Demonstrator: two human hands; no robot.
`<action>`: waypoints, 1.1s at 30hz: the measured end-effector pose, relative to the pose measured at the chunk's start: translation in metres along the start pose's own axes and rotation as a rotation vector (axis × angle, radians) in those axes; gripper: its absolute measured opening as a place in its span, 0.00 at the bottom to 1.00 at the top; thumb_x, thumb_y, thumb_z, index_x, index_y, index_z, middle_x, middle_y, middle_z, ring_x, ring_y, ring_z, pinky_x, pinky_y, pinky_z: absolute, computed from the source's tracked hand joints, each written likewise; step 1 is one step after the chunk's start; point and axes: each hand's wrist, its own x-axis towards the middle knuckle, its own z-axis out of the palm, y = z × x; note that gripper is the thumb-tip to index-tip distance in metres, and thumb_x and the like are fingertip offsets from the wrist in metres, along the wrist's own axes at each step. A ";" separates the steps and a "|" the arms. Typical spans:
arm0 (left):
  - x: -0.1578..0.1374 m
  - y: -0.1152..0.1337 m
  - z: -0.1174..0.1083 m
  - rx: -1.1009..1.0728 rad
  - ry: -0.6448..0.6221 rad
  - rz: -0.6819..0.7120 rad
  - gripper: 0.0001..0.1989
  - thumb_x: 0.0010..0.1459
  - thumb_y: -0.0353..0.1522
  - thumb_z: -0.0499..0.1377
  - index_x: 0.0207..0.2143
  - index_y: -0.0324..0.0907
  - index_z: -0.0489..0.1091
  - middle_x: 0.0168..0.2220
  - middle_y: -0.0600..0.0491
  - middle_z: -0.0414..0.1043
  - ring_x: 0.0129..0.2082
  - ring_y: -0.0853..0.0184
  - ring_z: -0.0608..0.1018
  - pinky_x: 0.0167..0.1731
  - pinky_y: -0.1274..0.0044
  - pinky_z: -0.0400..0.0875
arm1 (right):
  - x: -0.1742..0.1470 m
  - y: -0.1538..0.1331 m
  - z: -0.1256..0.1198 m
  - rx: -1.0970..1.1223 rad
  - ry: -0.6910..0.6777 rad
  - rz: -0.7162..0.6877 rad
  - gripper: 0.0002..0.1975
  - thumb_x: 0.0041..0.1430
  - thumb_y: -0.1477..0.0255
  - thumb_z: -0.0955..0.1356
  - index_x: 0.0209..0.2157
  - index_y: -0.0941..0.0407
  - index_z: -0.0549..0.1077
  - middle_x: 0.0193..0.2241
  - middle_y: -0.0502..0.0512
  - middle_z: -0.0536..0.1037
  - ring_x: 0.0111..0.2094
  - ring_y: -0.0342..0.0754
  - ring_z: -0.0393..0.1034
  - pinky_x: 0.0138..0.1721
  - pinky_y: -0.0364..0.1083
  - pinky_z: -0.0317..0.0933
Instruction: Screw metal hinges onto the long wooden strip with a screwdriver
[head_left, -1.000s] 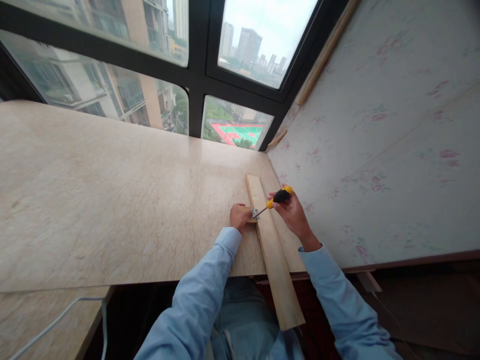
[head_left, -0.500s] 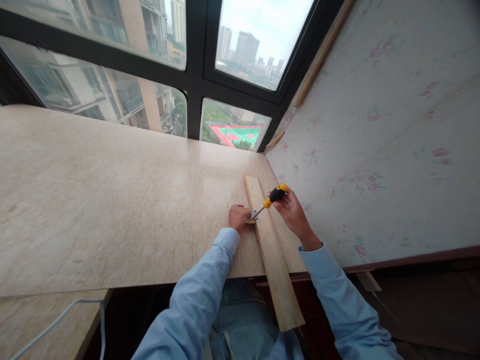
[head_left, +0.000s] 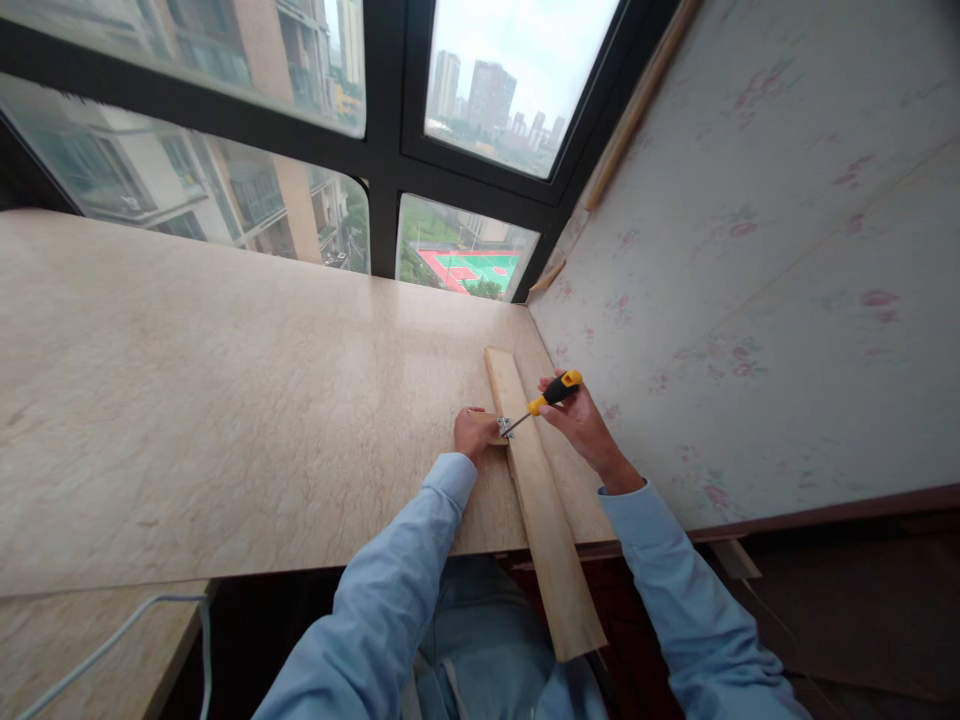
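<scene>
A long wooden board (head_left: 544, 510) lies on the stone sill, its near end sticking out past the front edge. At its left side a small metal hinge (head_left: 505, 427) bridges the board and a short wooden piece (head_left: 496, 441). My left hand (head_left: 475, 434) is closed around that short piece, which it mostly covers. In my right hand (head_left: 576, 415) is a yellow and black screwdriver (head_left: 556, 391), tilted, its handle up to the right. The screwdriver's tip meets the hinge; whether it sits in a screw is too small to tell.
The beige stone sill (head_left: 225, 400) spreads to the left under a dark window frame (head_left: 386, 150). A flowered papered wall (head_left: 787, 300) rises close to my right hand. At the lower left, a white cable (head_left: 112, 650) loops over a lower ledge.
The fingers of my right hand have shifted on the screwdriver handle, which leans slightly lower to the right. My left hand keeps its hold, and the view has moved a little.
</scene>
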 end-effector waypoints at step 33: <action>-0.004 0.001 -0.005 -0.058 -0.020 0.012 0.22 0.31 0.23 0.67 0.34 0.37 0.68 0.27 0.54 0.71 0.27 0.66 0.76 0.25 0.78 0.69 | 0.018 0.057 -0.033 -0.429 0.090 0.174 0.23 0.49 0.52 0.69 0.35 0.58 0.73 0.24 0.48 0.70 0.25 0.43 0.63 0.24 0.42 0.60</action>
